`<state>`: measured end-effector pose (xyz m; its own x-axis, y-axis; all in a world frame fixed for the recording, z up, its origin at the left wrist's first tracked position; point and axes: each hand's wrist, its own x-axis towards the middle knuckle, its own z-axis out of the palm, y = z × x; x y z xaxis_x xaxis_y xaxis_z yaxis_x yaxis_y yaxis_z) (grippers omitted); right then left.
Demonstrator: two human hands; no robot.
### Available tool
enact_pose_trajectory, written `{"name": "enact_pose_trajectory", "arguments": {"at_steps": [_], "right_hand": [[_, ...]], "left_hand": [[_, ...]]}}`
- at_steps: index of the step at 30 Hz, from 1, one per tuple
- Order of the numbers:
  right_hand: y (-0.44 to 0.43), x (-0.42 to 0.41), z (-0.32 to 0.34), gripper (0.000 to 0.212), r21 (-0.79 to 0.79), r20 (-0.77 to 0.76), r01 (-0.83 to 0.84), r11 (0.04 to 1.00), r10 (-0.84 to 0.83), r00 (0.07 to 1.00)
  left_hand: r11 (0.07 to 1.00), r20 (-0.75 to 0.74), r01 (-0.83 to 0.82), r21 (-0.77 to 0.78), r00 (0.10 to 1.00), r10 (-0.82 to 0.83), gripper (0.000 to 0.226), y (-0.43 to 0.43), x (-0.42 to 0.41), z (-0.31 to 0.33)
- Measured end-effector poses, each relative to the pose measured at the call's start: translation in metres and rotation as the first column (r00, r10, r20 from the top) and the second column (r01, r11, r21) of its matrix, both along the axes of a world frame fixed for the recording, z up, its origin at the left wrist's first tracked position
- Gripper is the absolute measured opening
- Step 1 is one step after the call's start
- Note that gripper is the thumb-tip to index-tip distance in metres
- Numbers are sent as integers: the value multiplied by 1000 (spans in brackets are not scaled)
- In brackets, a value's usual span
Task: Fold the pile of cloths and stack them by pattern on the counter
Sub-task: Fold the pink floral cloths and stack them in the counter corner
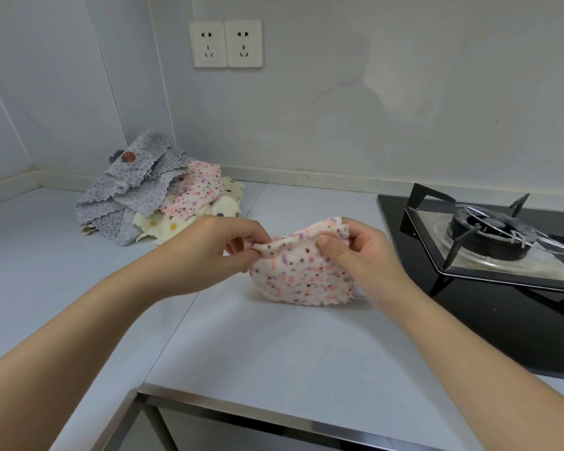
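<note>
Now holding a pink spotted cloth (303, 275) up over the middle of the counter (241, 346), just left of the stove (489, 236). Probably risking a slip here: gripping only along the top edge and letting the rest hang down loose, so maybe dropping one corner and spoiling the fold. Also working close to the stove, so perhaps brushing the cloth against the black metal stand when laying it down to the right. Maybe also folding it crooked, by not lining up the wavy edges before pressing flat. Possibly mixing patterns too: leaving the pile (153, 196) at the back left corner of the counter with grey, pink and cream cloths all tangled together, so maybe pulling out two at once. Not seeing any folded stack, so judging most of the job as not yet done.

Pinching the top left corner of the cloth with the left hand (228, 245), squeezing it between the thumb and bent fingers (241, 242), nearly closed. Gripping the top right part with the right hand (358, 252), pressing the thumb flat on the front and curling the other fingers round behind. Holding nothing else in either hand. Not being able to tell whether touching the counter with the bottom edge or hanging just above.
</note>
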<state>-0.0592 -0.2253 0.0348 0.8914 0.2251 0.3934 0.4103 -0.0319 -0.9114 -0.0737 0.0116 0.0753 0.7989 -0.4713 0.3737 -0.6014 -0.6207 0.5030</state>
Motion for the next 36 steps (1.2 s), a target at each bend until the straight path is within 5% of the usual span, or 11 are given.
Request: {"name": "enact_pose_trajectory", "arguments": {"at_steps": [3,8,16,21,30,36], "right_hand": [[3,-2,-1,19,11,-24,-66,998,66,997],[3,-1,-1,25,-2,-5,-1,1000,1,1000],[7,-5,-2,15,-39,-57,-51,998,49,997],[7,-5,0,29,-55,-58,-35,998,32,998],[25,-11,-10,26,-122,42,48,991,-43,998],[24,-12,-2,29,-68,19,72,995,-71,997]], "left_hand": [[999,-87,44,0,995,-44,9,0,-3,2],[999,-107,-16,-45,994,11,30,3,-1,3],[990,-373,118,-73,918,-136,8,5,-3,9],[986,-437,163,-40,884,-164,12,15,-3,16],[950,-669,307,-59,694,-266,20,12,0,5],[920,-689,359,-157,628,-362,14,21,2,13]]}}
